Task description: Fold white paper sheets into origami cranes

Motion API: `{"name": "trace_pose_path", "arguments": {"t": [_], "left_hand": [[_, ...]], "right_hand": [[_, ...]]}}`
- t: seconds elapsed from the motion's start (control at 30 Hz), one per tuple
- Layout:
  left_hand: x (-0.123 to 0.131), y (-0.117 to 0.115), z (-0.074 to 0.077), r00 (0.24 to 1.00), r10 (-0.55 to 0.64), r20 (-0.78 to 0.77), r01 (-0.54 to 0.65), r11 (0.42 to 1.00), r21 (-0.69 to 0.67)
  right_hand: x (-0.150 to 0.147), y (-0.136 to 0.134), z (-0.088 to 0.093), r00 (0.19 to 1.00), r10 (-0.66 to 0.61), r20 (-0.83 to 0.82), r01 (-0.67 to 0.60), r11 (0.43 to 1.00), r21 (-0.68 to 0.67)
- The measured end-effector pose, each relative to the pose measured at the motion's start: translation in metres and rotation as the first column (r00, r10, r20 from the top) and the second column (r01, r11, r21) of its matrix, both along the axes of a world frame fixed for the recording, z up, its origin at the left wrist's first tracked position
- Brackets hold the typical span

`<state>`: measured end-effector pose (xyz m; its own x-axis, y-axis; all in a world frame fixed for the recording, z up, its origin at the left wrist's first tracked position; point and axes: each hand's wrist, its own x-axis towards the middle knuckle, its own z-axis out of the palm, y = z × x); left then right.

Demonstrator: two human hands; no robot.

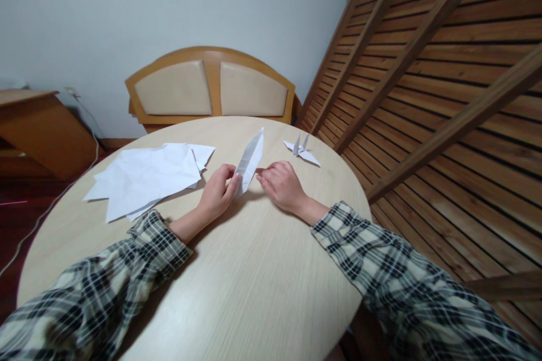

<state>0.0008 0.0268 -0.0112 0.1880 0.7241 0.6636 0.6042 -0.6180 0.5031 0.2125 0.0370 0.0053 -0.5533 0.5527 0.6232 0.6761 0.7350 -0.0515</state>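
Observation:
My left hand (218, 193) is closed on a long, narrow folded sheet of white paper (252, 155), pinching it between thumb and fingers near its lower left side. The paper stands tilted above the table, its pointed tip upward, with crease lines on its face. At the paper's lower right edge is my right hand (283, 186), fingers curled together with thumb and index fingertips close to the edge. Whether those fingertips grip a part of the paper is too small to tell. A finished-looking white origami crane (301, 149) rests beyond my right hand.
Several loose, creased white sheets (148, 175) overlap on the left of the round wooden table (254, 282). Behind it stands a padded headboard (215, 87). Slatted wood (423, 96) leans along the right side. A cable (55, 200) runs down at the left, by a wooden cabinet (46, 130).

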Motion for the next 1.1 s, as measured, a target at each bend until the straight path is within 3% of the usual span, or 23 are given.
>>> {"name": "trace_pose_path", "arguments": {"t": [0.1, 0.27, 0.53, 0.67, 0.97, 1.1], "left_hand": [[0.0, -0.002, 0.003, 1.0, 0.013, 0.014, -0.013, 1.0, 0.002], [-0.002, -0.002, 0.007, 0.993, 0.059, -0.098, -0.061, 0.998, -0.01], [-0.002, -0.001, 0.006, 0.98, 0.072, -0.185, -0.107, 0.976, -0.189], [-0.002, -0.001, 0.005, 0.961, 0.043, -0.273, -0.095, 0.979, -0.181], [-0.004, 0.003, 0.002, 0.926, -0.006, -0.377, -0.07, 0.98, -0.187], [-0.005, 0.006, -0.002, 0.922, 0.053, -0.383, -0.115, 0.984, -0.14]], "right_hand": [[0.0, -0.001, 0.002, 1.0, 0.004, -0.003, -0.004, 1.0, -0.003], [0.001, -0.002, 0.001, 0.998, -0.032, 0.046, 0.03, 0.999, 0.037], [0.005, -0.006, -0.004, 0.983, 0.144, 0.113, -0.15, 0.988, 0.047], [0.005, -0.005, 0.003, 0.979, 0.159, 0.128, -0.168, 0.984, 0.063], [0.003, 0.005, -0.007, 0.951, 0.232, 0.206, -0.208, 0.969, -0.132], [0.003, 0.005, -0.009, 0.957, 0.233, 0.172, -0.196, 0.958, -0.208]]}}
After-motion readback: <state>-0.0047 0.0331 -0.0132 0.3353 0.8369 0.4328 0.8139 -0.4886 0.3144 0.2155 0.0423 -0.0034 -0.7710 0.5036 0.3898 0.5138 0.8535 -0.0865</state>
